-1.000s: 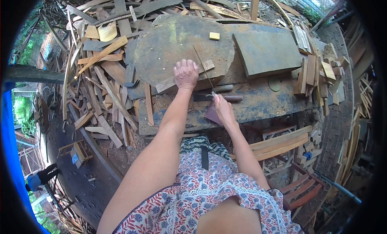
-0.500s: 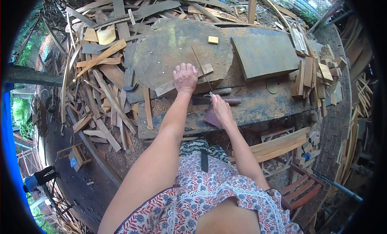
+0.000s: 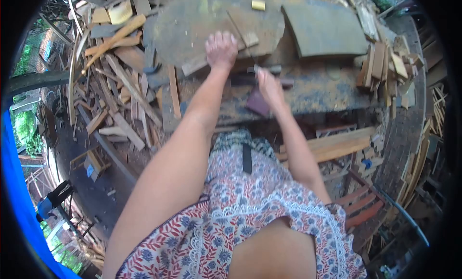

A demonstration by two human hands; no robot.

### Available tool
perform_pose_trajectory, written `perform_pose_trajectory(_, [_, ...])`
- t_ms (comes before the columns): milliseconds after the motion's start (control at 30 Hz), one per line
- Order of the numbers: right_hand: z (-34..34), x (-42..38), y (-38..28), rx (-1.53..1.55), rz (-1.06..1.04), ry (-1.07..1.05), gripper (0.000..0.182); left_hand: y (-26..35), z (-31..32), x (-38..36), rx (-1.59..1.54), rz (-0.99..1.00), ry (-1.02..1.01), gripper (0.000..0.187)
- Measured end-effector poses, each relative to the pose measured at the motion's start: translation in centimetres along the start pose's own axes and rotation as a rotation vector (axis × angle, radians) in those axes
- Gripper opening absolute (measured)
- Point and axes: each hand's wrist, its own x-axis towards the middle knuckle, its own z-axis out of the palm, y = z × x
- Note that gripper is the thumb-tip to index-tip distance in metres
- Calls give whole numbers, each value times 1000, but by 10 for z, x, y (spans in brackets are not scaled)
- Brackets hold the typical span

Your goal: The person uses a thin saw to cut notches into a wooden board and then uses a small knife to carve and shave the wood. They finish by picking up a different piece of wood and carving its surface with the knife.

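My left hand (image 3: 221, 49) has its fingers curled over a flat wood strip (image 3: 194, 66), holding it down near the front edge of a thick round wooden slab (image 3: 178, 31). The strip's other end (image 3: 250, 39) shows to the right of the hand. My right hand (image 3: 271, 89) is closed around the handle end of a thin hand saw (image 3: 237, 24). The blade points away from me and lies across the strip, right of my left hand. Most of the handle is hidden by my fingers. Under my right wrist lies a purplish flat piece (image 3: 258, 104).
A yellow block (image 3: 258, 5) sits on the slab beside a large grey board (image 3: 325, 31). Wood offcuts are stacked on the worn bench (image 3: 317, 94) at right. Scrap wood (image 3: 126, 77) is heaped at left. A reddish slatted chair (image 3: 361, 207) stands below right.
The view has tilted, so the bench and hands appear higher, and it is blurrier. Both hands keep their grips; the right hand with the saw has shifted slightly, if at all, against the strip.
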Motion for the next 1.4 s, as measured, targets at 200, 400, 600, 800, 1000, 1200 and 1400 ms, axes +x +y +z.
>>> perform_pose_trajectory(200, [-9,-46,12,-32,89,-39,47,-10,12,-9,96,35,-41,21])
perform_pose_trajectory(400, [-12,-17,-2,-47,47,-69,46,-4,8,-4,30,36,66,18])
perform_pose_trajectory(600, [-14,-38,6,-41,32,-86,46,-3,10,-5,31,32,92,17])
perform_pose_trajectory(800, [-13,-30,4,-75,56,-70,51,-3,9,-6,22,27,104,17])
perform_pose_trajectory(1000, [-15,-32,3,-61,10,-53,44,-2,2,-3,5,16,68,17])
perform_pose_trajectory(1200, [-17,-41,3,-40,52,-80,43,-2,5,-6,18,14,73,18])
perform_pose_trajectory(1400, [-11,-20,-7,-23,2,-52,44,-2,3,-2,2,23,46,17])
